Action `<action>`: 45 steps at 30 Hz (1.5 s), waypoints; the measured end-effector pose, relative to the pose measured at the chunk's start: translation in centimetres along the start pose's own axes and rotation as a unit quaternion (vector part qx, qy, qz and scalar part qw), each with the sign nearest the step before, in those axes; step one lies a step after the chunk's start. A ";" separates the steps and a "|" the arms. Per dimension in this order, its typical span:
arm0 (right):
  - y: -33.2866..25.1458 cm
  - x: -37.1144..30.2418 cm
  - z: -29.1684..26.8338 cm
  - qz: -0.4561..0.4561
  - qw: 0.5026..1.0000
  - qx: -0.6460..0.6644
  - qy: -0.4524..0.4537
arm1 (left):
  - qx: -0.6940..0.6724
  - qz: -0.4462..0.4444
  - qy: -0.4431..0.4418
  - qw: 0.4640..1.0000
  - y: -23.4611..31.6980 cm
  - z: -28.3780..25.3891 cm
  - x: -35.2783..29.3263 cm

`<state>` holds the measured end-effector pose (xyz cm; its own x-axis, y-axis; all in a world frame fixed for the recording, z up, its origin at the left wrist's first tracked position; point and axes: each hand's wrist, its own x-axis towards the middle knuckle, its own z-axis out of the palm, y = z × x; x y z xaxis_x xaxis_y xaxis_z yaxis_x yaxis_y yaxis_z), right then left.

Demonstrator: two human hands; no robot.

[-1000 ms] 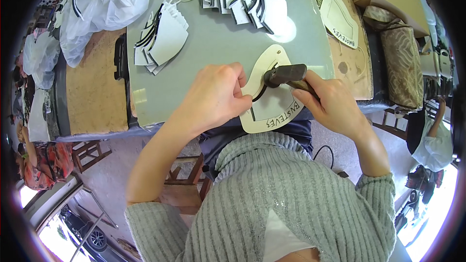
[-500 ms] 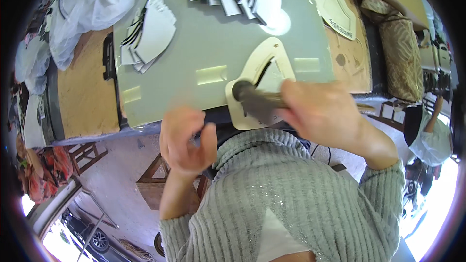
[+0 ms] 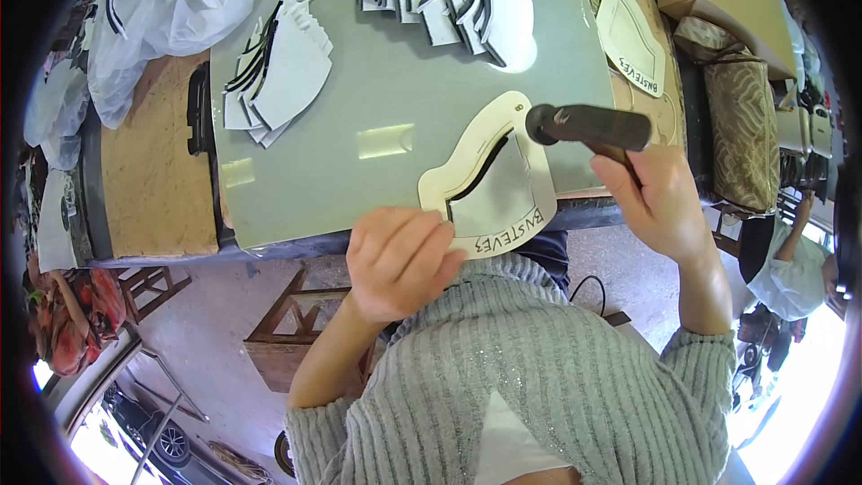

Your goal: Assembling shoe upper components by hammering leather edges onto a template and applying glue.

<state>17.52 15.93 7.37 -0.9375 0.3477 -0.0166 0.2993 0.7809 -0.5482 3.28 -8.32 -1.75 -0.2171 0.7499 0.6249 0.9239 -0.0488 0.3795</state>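
Note:
A cream card template (image 3: 541,187) with a curved cutout and handwriting along its lower edge lies at the table's near edge. Inside the cutout shows a pale grey-white piece (image 3: 503,200) edged by a black strip (image 3: 485,168). At the template's lower left corner, my left hand (image 3: 395,260) has its fingers closed on the edge. My right hand (image 3: 663,198) grips a hammer (image 3: 597,127) by its handle, with the dark head raised beside the template's upper right side. Most of the handle is hidden by the fingers.
Stacks of white cut pieces with black edges (image 3: 292,76) (image 3: 507,9) lie on the grey-green board (image 3: 305,184). A second cream template (image 3: 628,36) sits far right, near a cardboard box (image 3: 718,0) and a patterned roll (image 3: 741,130). White plastic bags (image 3: 184,0) are far left.
My right hand has lifted the hammer up and to the right, off the template. My left hand has moved right from beside the template and closed on its lower left corner.

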 end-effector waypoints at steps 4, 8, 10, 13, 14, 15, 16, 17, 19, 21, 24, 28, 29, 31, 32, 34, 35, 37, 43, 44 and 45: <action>-0.5 0.3 0.3 -0.016 0.996 -0.056 -0.073 | -0.054 -0.145 -0.038 0.987 -0.4 -1.3 2.4; -0.8 -0.2 2.0 -0.072 0.983 -0.085 -0.144 | -0.090 -0.178 -0.196 0.960 -1.4 -2.1 5.3; -0.8 -0.5 2.6 -0.077 0.984 -0.085 -0.134 | -0.040 -0.139 -0.255 0.956 -1.4 -2.4 6.2; -0.6 -0.7 3.0 -0.078 0.986 -0.083 -0.125 | 0.046 -0.059 -0.350 0.934 -0.7 -2.9 8.0; -0.5 -0.8 3.2 -0.080 0.987 -0.082 -0.114 | 0.081 -0.020 -0.386 0.919 -0.3 -2.8 8.3; -0.3 -0.9 3.3 -0.079 0.988 -0.078 -0.111 | 0.083 -0.018 -0.391 0.917 0.2 -2.5 8.4; -0.2 -1.1 3.5 -0.085 0.988 -0.081 -0.099 | 0.140 0.043 -0.391 0.909 0.8 -2.2 8.4; -0.1 -1.2 3.7 -0.091 0.989 -0.083 -0.086 | 0.195 0.103 -0.388 0.895 1.2 -1.9 8.3; 0.0 -1.4 3.8 -0.094 0.990 -0.075 -0.076 | 0.215 0.121 -0.384 0.890 1.5 -1.5 8.1; 0.1 -1.5 3.9 -0.101 0.990 -0.068 -0.065 | 0.237 0.137 -0.378 0.885 1.5 -1.3 7.9; 0.3 -1.6 4.1 -0.104 0.990 -0.070 -0.068 | 0.221 0.106 -0.365 0.898 0.3 -1.8 7.4; 0.5 -1.7 4.1 -0.101 0.991 -0.064 -0.068 | 0.083 -0.059 -0.344 0.933 -1.0 -3.0 6.8; 0.5 -1.7 4.0 -0.100 0.990 -0.063 -0.072 | 0.061 -0.070 -0.327 0.940 -0.9 -3.1 6.8; 0.5 -1.7 4.0 -0.102 0.991 -0.060 -0.068 | 0.089 -0.024 -0.324 0.942 -0.3 -2.7 7.1; 0.5 -1.7 4.0 -0.102 0.991 -0.058 -0.065 | 0.114 0.022 -0.319 0.941 0.0 -2.4 7.4; 0.4 -1.7 4.0 -0.103 0.991 -0.059 -0.066 | 0.143 0.035 -0.337 0.930 0.5 -2.0 7.8; 0.4 -1.7 4.0 -0.104 0.991 -0.059 -0.067 | 0.173 0.048 -0.354 0.918 0.6 -1.9 7.9; 0.6 -1.7 4.0 -0.104 0.991 -0.050 -0.065 | 0.156 0.067 -0.339 0.925 -0.3 -1.8 7.5; 1.9 1.0 1.1 -0.180 0.970 0.004 -0.161 | 0.061 0.085 -0.254 0.961 -2.5 -3.3 3.9; 1.8 1.7 0.7 -0.222 0.955 0.011 -0.197 | 0.057 0.104 -0.210 0.970 -2.7 -3.2 3.2; 1.2 3.0 0.9 -0.264 0.935 -0.019 -0.235 | 0.058 0.094 -0.207 0.972 -2.7 -3.4 2.8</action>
<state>14.86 17.43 5.94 -0.9281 -0.3514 -0.1232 -0.2294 0.8003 -0.5540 -0.91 -8.33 1.27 0.0826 0.9376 0.3377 0.9693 -0.1544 0.1914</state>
